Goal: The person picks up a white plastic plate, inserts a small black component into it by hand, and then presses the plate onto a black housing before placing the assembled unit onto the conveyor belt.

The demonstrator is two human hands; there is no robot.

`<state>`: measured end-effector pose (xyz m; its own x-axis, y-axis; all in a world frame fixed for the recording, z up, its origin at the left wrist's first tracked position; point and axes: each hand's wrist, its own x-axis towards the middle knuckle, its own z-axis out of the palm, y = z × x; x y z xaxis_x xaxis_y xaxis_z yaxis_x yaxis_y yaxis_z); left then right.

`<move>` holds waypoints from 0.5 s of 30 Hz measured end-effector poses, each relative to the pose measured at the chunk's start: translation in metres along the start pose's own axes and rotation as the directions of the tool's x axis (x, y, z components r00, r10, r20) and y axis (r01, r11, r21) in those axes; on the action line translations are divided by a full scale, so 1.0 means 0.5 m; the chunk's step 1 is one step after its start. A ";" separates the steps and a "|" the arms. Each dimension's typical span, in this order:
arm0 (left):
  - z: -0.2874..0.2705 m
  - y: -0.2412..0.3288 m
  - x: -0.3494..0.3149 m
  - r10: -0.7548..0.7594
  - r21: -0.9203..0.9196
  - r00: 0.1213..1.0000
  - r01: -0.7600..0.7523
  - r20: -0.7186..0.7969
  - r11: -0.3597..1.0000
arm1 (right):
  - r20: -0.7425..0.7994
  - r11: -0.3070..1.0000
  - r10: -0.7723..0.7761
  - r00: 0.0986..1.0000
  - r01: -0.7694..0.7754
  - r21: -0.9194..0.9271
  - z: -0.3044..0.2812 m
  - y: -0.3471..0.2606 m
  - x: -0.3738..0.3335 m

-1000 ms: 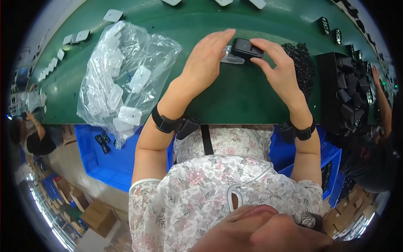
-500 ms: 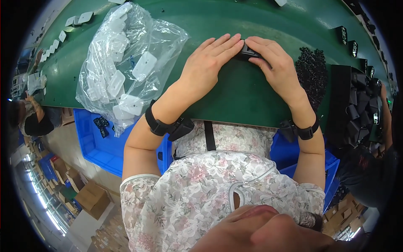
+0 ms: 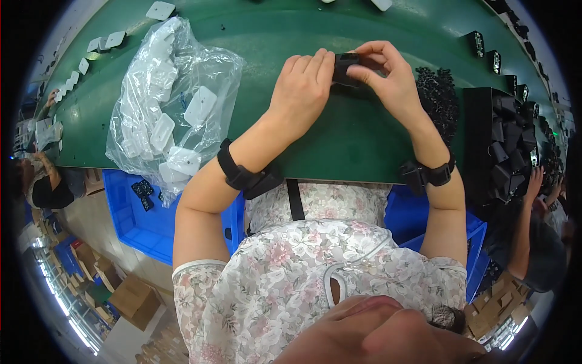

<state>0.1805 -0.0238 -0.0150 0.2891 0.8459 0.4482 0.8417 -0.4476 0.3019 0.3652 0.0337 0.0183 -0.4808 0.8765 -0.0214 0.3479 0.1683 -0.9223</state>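
I hold a small black plastic part (image 3: pixel 345 68) up at twelve o'clock over the green table (image 3: pixel 339 145). My right hand (image 3: pixel 391 79) pinches it, fingers closed narrowly around its end to keep it steady, while my left hand (image 3: pixel 303 91) lies flat against its other side, bracing it. A clear bag of white pieces (image 3: pixel 167 115) sits at ten o'clock; a heap of black parts (image 3: pixel 439 100) waits at two o'clock, within easy reach.

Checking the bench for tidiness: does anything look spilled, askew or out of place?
Nothing stands out. Both hands, left hand and right hand, hold a small black part over the green table; the clear bag of white pieces lies slumped but closed in.
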 end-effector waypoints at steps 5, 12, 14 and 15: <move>-0.009 0.020 0.027 -0.444 -0.779 0.890 0.352 0.106 0.519 | -0.100 0.923 -0.071 0.993 0.103 0.371 0.019 -0.016 -0.021; -0.047 0.050 0.016 -0.166 -0.460 0.962 0.050 -0.216 0.887 | -0.304 0.971 -0.221 0.927 0.237 0.017 -0.138 0.063 0.092; -0.124 0.050 -0.020 -0.059 -0.387 0.929 -0.093 -0.365 0.918 | -0.262 0.978 -0.198 0.945 0.173 -0.119 -0.234 0.137 0.146; -0.151 0.040 -0.044 -0.056 -0.365 0.912 -0.107 -0.407 0.925 | -0.211 0.981 -0.144 0.967 0.112 -0.159 -0.278 0.141 0.154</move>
<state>0.1565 -0.0733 0.0444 0.0311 0.6781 0.7343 0.5809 -0.6101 0.5389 0.4644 0.1756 0.0054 -0.3451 0.9183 0.1938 0.4159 0.3347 -0.8456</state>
